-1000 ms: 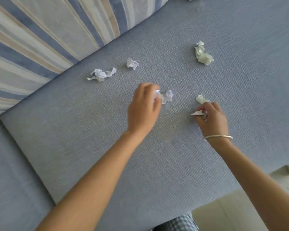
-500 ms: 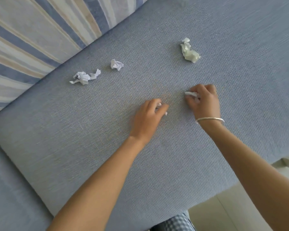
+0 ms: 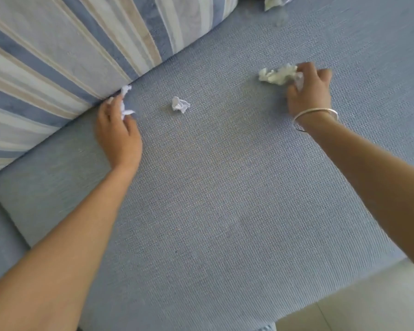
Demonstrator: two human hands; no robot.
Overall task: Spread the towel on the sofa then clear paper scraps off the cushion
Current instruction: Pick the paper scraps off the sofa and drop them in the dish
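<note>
The left hand (image 3: 118, 137) is gripping white scraps (image 3: 125, 110). The right hand (image 3: 308, 94) is clutching a pale wad (image 3: 276, 74). A loose scrap (image 3: 180, 105) is lying between them.

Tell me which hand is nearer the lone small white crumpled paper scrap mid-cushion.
Left. The left hand, holding white scraps, is just left of the small white crumpled paper scrap; the right hand, gripping a larger pale crumpled wad, is farther off to its right.
</note>
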